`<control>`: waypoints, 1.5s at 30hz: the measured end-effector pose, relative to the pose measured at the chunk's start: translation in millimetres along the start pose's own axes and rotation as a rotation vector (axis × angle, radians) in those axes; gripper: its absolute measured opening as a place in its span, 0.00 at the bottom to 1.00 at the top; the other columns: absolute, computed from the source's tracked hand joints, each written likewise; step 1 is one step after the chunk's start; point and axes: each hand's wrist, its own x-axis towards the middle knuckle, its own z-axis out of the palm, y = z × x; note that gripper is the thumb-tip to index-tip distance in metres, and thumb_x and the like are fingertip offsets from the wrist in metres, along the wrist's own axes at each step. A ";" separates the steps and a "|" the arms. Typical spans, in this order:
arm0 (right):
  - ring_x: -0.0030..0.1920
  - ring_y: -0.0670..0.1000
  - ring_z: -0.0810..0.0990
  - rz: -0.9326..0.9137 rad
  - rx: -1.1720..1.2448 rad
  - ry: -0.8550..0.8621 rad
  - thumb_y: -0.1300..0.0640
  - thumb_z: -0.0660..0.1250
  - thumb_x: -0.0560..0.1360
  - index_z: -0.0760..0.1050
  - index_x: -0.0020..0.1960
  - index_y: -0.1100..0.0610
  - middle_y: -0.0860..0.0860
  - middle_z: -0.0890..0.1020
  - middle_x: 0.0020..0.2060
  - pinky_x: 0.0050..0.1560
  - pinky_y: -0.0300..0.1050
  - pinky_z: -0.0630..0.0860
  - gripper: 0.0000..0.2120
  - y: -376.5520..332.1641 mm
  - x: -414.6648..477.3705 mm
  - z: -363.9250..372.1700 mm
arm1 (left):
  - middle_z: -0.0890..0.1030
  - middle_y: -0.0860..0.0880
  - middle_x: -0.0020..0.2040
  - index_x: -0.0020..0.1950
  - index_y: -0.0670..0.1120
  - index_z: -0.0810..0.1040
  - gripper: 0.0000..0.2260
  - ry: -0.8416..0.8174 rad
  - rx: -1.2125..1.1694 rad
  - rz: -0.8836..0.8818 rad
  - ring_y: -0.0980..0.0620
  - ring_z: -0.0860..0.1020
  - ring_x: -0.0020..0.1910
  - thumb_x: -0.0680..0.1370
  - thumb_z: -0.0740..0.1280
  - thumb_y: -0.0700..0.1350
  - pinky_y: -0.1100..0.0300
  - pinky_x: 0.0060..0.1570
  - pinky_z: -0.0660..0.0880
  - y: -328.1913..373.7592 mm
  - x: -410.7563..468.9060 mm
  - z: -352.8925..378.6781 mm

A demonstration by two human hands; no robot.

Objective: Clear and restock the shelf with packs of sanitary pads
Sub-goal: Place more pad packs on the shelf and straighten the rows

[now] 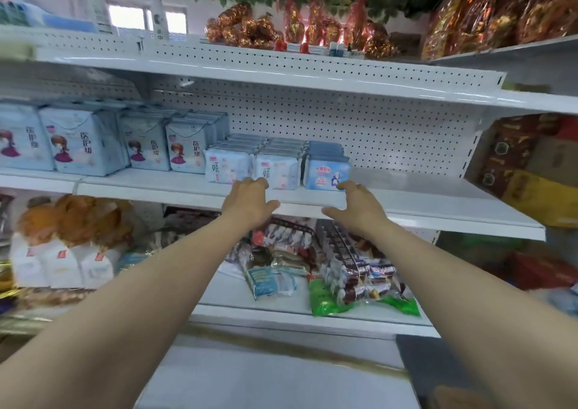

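Just ahead, the pad packs (283, 149) run back into the shelf (438, 211): white pack (276, 170) at my left grip (250, 202), blue pack (325, 172) at my right grip (355, 205), both loose, holding nothing yet.

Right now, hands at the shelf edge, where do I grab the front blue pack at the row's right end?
Probably by its right side and top edge, coming from the front right with the right hand. The blue pack stands upright; its left side sits close to the neighbouring white pack, while bare shelf lies to its right.
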 end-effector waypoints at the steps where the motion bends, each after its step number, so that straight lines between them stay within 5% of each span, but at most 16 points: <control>1: 0.68 0.59 0.72 0.000 0.006 -0.017 0.43 0.70 0.77 0.63 0.76 0.55 0.58 0.70 0.70 0.63 0.49 0.71 0.33 0.2 -5.9 5.6 | 0.69 0.43 0.71 0.73 0.47 0.69 0.24 -0.006 0.002 -0.015 0.41 0.65 0.72 0.80 0.65 0.56 0.46 0.66 0.70 -3.1 -9.7 2.4; 16: 0.62 0.60 0.76 0.008 0.042 -0.202 0.42 0.66 0.79 0.71 0.67 0.59 0.60 0.77 0.63 0.49 0.45 0.67 0.25 -40.3 -56.3 119.7 | 0.75 0.40 0.67 0.69 0.44 0.73 0.24 -0.109 0.033 -0.121 0.38 0.70 0.67 0.80 0.62 0.60 0.45 0.65 0.70 -123.4 -85.0 45.7; 27: 0.65 0.57 0.75 0.224 0.045 -0.484 0.39 0.65 0.78 0.72 0.69 0.57 0.57 0.75 0.66 0.59 0.47 0.70 0.27 -87.4 -69.9 294.0 | 0.74 0.42 0.66 0.70 0.45 0.72 0.23 -0.414 0.042 -0.224 0.40 0.72 0.65 0.81 0.62 0.58 0.48 0.60 0.69 -287.9 -93.6 122.5; 36: 0.60 0.55 0.79 0.369 0.079 -0.772 0.40 0.63 0.80 0.71 0.70 0.58 0.55 0.75 0.67 0.56 0.43 0.69 0.27 -71.1 -114.7 449.8 | 0.75 0.38 0.63 0.69 0.41 0.72 0.24 -0.671 -0.036 -0.375 0.38 0.73 0.62 0.81 0.63 0.56 0.49 0.61 0.70 -397.7 -139.8 243.1; 42: 0.67 0.58 0.74 0.473 0.072 -0.869 0.43 0.64 0.81 0.73 0.68 0.61 0.57 0.77 0.67 0.61 0.44 0.68 0.25 -36.1 -136.8 571.4 | 0.80 0.40 0.57 0.58 0.44 0.80 0.26 -0.720 -0.104 -0.520 0.37 0.77 0.60 0.78 0.57 0.63 0.47 0.59 0.73 -460.4 -178.6 348.7; 45: 0.68 0.59 0.74 0.495 0.066 -0.932 0.45 0.63 0.82 0.72 0.69 0.62 0.58 0.76 0.68 0.63 0.46 0.68 0.24 -15.6 -150.5 629.8 | 0.79 0.37 0.60 0.62 0.40 0.78 0.21 -0.710 -0.142 -0.621 0.37 0.76 0.62 0.80 0.65 0.56 0.49 0.60 0.72 -487.5 -201.9 402.3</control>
